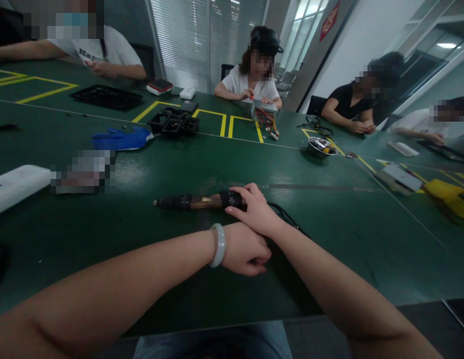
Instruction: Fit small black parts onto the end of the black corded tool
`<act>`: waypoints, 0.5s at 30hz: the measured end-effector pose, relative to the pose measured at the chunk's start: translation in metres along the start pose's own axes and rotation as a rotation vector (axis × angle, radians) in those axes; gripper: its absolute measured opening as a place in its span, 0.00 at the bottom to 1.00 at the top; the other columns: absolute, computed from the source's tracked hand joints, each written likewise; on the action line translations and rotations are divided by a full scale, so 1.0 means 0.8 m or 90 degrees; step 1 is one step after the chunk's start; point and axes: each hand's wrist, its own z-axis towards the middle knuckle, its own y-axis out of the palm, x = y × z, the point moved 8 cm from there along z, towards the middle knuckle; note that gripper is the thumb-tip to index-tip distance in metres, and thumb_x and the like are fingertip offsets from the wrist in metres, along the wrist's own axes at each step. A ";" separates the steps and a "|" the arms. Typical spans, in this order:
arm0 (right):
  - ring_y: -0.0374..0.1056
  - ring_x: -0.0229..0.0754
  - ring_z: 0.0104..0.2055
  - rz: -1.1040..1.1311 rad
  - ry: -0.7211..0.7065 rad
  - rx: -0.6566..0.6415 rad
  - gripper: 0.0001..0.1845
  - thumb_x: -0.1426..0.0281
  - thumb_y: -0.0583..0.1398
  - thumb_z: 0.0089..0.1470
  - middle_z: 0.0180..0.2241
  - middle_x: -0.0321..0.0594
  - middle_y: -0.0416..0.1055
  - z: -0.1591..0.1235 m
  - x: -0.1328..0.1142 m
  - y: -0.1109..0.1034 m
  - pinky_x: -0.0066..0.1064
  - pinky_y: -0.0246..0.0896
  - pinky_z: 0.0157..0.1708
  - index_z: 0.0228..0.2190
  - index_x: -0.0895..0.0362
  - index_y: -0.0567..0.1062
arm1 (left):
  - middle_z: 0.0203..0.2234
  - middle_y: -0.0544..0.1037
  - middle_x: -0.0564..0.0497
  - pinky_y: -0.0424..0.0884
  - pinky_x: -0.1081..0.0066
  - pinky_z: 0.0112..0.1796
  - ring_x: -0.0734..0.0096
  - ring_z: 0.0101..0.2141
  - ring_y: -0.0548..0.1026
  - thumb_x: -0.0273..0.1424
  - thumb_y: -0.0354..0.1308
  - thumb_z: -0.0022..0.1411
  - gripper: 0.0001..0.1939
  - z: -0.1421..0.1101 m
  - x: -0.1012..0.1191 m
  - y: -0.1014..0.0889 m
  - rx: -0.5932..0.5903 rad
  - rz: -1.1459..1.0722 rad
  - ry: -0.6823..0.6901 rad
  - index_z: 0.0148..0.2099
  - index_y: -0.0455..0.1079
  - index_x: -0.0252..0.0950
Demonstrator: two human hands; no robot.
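An electric screwdriver [205, 201] with a black body and a brown middle section lies on the green table, its tip pointing left. My right hand [254, 209] grips its black rear end, thumb on the near side and fingers on the far side. A black cable [288, 218] runs out from under that hand toward the right. Just below, my left hand [245, 249] is curled into a loose fist near the table surface, a pale bracelet [218, 245] on its wrist. It shows nothing held, and my right wrist crosses close to its knuckles.
Left of me lie a blue glove [121, 138], a white object [20, 187] and a blurred-out flat item [84, 172]. Black plastic parts [174, 122] and a black tray [107, 96] sit farther back. A metal bowl [322, 147] stands right. Several people sit across the table.
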 end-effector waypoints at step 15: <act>0.68 0.47 0.31 -0.276 0.212 -0.139 0.12 0.58 0.65 0.47 0.28 0.41 0.72 -0.077 0.072 -0.096 0.37 0.59 0.30 0.30 0.53 0.77 | 0.38 0.74 0.48 0.65 0.62 0.41 0.63 0.40 0.70 0.37 0.49 0.65 0.12 -0.013 -0.047 -0.070 0.236 0.150 -0.288 0.41 0.70 0.38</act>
